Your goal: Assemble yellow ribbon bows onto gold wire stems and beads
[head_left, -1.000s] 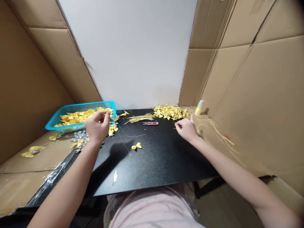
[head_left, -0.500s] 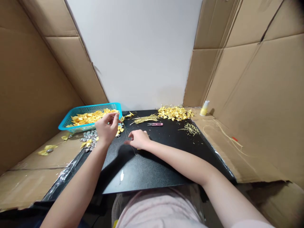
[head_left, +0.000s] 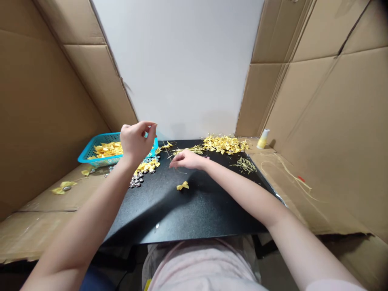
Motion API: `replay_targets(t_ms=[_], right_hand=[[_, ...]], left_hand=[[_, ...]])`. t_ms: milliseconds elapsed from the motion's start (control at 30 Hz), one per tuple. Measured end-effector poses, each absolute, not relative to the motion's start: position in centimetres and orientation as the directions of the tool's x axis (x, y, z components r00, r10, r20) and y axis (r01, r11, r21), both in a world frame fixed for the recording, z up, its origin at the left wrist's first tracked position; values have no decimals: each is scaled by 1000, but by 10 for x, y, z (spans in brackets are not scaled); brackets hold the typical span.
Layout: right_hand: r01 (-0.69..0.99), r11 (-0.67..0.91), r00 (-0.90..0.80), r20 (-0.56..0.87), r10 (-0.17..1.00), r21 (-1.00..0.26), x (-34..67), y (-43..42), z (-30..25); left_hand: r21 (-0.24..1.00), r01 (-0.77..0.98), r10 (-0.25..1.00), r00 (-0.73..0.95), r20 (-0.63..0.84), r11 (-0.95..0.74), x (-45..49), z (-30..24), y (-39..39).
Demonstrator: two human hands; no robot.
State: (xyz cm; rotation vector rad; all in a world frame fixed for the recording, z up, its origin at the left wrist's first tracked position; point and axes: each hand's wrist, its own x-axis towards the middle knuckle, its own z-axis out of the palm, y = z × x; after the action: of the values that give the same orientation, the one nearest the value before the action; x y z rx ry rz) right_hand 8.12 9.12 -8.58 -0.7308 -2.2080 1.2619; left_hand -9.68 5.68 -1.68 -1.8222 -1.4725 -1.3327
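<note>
My left hand is raised in front of the blue basket, thumb and forefinger pinched on a fine thread. The thread slants down to my right hand, whose fingertips are also closed on it, low above the black table. A loose end curls below the right fingertips. On the table nearer to me lies a small yellow ribbon bow, apart from both hands. Beneath my left wrist are more yellow bows and several shiny silver beads, partly hidden by the forearm.
A blue basket of yellow bows stands at the left. Along the back lie yellow cords and a heap of bows. Cord scraps and a thread spool are at the right. Cardboard walls flank the table.
My left hand has risen, drawing the thread upward. My right hand has moved slightly away from me and right, uncovering the single bow and partly covering the pink thread snips.
</note>
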Motion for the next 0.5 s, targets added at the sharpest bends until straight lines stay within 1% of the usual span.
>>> replay_targets(t_ms=[133, 267, 400, 500], right_hand=[[197, 427, -699, 179, 692, -882, 80, 98, -83], [272, 436, -628, 185, 756, -858, 82, 102, -84], [328, 472, -604, 203, 771, -818, 88, 103, -84], [340, 494, -588, 230, 776, -800, 89, 104, -85]], left_hand=[[120, 922, 482, 79, 873, -368, -85, 2, 65], [44, 919, 474, 161, 866, -392, -79, 9, 71], [-4, 920, 467, 203, 861, -392, -79, 11, 75], [-8, 919, 469, 209, 858, -395, -79, 13, 78]])
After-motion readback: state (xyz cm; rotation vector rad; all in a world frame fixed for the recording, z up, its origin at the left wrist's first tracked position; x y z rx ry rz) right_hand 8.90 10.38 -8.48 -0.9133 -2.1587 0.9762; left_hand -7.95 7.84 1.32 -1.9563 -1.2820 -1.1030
